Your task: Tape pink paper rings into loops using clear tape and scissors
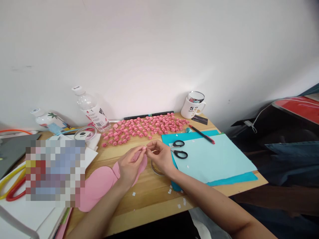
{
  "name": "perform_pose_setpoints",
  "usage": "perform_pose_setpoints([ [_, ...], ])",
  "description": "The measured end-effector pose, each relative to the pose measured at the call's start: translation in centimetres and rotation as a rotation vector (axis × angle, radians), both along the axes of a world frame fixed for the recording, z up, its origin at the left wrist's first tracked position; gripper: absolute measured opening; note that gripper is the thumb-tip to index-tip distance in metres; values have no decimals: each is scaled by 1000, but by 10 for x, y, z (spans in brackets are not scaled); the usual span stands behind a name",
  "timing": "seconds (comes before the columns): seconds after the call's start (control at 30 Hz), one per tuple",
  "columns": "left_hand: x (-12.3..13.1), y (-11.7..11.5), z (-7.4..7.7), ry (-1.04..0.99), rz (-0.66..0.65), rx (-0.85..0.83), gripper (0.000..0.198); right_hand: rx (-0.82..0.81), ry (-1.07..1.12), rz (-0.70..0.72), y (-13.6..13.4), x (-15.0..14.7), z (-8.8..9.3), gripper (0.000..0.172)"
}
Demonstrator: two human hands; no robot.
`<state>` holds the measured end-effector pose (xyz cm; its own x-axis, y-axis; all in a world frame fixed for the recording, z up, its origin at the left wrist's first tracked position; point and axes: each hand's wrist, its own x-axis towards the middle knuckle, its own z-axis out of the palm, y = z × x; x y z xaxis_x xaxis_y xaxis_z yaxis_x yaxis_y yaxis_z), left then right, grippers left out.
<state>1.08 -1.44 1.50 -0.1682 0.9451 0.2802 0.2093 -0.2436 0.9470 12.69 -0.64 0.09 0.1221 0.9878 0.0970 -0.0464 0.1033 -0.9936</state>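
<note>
My left hand (pixel 129 163) and my right hand (pixel 159 154) meet over the middle of the wooden desk (pixel 149 199), fingertips pinched together on a small pink paper piece (pixel 144 148). Under my left hand lies a larger pink paper sheet (pixel 99 186). Beyond the hands, several small pink paper roses (pixel 144 127) are laid out in rows. Black-handled scissors (pixel 179 149) lie just right of my right hand on light blue paper (pixel 216 156). A tape roll (pixel 156 169) sits partly hidden beneath my right wrist.
Two plastic bottles (pixel 92 111) (pixel 48 121) lie at the back left. A white mug (pixel 193 105), a black card and a red pen (pixel 203 134) are at the back right. Stacked papers and coloured cables sit at the left. White scraps dot the desk's front edge.
</note>
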Motion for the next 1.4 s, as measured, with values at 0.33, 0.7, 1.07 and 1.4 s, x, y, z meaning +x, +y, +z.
perform_pose_setpoints([
  [0.33, -2, 1, -5, 2, -25, -7, 16, -33, 13, -56, 0, -1, 6, 15],
  [0.7, -5, 6, -21, 324, 6, 276, 28, -14, -22, -49, 0, -2, 3, 12],
  [1.07, -5, 7, -24, 379, 0, 295, 24, 12, -42, -13, 0, -3, -1, 9],
  [1.4, -5, 10, -30, 160, -147, 142, 37, 13, -36, -23, 1, -3, -2, 6],
])
